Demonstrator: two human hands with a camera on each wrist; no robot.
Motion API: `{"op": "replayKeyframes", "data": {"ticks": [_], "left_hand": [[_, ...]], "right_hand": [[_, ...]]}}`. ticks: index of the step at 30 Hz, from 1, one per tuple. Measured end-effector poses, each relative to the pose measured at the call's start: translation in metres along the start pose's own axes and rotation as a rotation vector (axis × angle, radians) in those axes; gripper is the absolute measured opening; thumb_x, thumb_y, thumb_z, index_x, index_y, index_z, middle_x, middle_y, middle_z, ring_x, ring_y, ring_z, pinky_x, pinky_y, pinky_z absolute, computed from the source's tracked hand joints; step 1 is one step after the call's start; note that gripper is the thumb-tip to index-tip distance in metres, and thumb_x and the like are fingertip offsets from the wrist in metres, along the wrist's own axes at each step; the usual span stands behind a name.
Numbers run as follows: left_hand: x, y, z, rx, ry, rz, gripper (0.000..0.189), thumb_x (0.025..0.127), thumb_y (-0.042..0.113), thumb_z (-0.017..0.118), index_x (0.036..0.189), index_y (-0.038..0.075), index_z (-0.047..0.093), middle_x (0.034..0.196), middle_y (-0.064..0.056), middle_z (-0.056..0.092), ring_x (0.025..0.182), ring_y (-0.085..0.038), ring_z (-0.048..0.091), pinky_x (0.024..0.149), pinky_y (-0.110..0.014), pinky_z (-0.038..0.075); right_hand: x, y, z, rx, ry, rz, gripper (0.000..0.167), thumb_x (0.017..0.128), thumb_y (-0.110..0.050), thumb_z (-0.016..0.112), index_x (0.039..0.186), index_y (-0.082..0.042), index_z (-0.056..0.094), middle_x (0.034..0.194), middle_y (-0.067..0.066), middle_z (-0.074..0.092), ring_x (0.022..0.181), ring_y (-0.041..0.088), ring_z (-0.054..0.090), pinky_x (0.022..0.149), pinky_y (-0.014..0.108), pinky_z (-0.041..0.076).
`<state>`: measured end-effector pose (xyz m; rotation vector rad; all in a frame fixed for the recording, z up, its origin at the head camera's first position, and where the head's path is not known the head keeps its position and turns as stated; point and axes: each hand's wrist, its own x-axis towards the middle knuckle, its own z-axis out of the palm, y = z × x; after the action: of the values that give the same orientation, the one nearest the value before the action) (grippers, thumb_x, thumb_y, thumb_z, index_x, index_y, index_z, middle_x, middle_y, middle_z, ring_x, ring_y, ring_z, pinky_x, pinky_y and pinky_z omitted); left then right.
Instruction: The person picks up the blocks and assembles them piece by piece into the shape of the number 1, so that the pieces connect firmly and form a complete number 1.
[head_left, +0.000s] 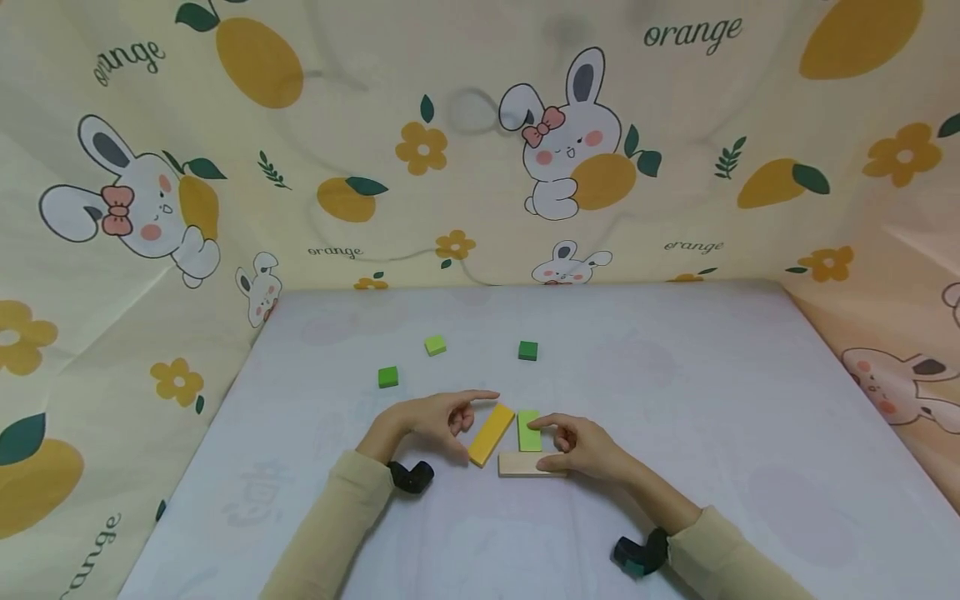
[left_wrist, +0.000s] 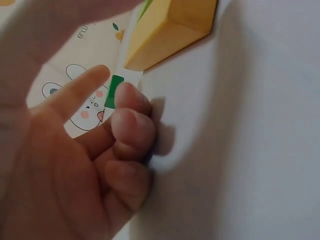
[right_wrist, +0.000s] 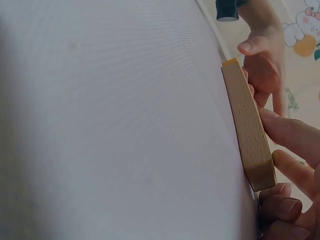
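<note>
On the white desk (head_left: 675,367), the right hand (head_left: 591,450) has its thumb on a long, plain wooden block (head_left: 519,466) and its pointing finger on a long, light green block (head_left: 528,439) just behind it, though I cannot tell if it squeezes; the left hand (head_left: 441,419) has its thumb and pointing finger spread apart beside a long, yellow block (head_left: 491,435) lying slanted. Soft, slow touches seem best, so the yellow one does not bump the other two. Farther back sit a small light green block (head_left: 435,345), a small bright green block (head_left: 387,377) and a small dark green block (head_left: 528,351).
</note>
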<state>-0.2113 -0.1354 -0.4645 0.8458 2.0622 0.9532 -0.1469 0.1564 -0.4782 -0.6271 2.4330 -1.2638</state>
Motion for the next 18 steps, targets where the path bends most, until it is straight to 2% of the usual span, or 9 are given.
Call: {"op": "replayKeyframes", "data": {"ticks": [4, 8, 14, 18], "left_hand": [[0.0016, 0.0042, -0.0014, 0.017, -0.012, -0.051, 0.099, 0.071, 0.009, 0.084, 0.152, 0.022, 0.029, 0.08, 0.002, 0.044, 0.063, -0.008, 0.038, 0.059, -0.016, 0.034], [0.0039, 0.0063, -0.0012, 0.075, -0.002, -0.075, 0.1, 0.068, 0.011, 0.086, 0.151, 0.024, 0.031, 0.075, 0.004, 0.042, 0.064, -0.008, 0.038, 0.062, -0.018, 0.034], [0.0065, 0.0077, 0.0007, 0.15, 0.013, -0.1, 0.096, 0.067, 0.013, 0.087, 0.148, 0.026, 0.037, 0.07, 0.006, 0.039, 0.065, -0.007, 0.037, 0.065, -0.019, 0.033], [0.0073, 0.0072, 0.0013, 0.195, 0.02, -0.092, 0.093, 0.068, 0.014, 0.087, 0.147, 0.026, 0.04, 0.069, 0.007, 0.038, 0.065, -0.006, 0.036, 0.065, -0.019, 0.032]], "right_hand": [[-0.0001, 0.0, -0.0001, -0.001, -0.002, 0.006, 0.05, 0.078, -0.022, 0.079, 0.122, -0.006, 0.062, 0.067, -0.004, 0.037, 0.06, 0.001, 0.035, 0.06, 0.019, 0.03], [0.0004, -0.0001, 0.0001, 0.006, -0.005, 0.016, 0.05, 0.078, -0.022, 0.079, 0.122, -0.006, 0.062, 0.067, -0.004, 0.036, 0.061, 0.001, 0.035, 0.06, 0.019, 0.03], [0.0005, -0.0016, 0.0003, 0.031, -0.01, 0.024, 0.05, 0.078, -0.02, 0.079, 0.122, -0.005, 0.062, 0.067, -0.003, 0.036, 0.061, 0.002, 0.035, 0.06, 0.019, 0.03], [0.0006, -0.0023, 0.0003, 0.044, -0.011, 0.028, 0.05, 0.078, -0.019, 0.079, 0.122, -0.005, 0.061, 0.067, -0.003, 0.036, 0.061, 0.002, 0.035, 0.06, 0.019, 0.03]]}}
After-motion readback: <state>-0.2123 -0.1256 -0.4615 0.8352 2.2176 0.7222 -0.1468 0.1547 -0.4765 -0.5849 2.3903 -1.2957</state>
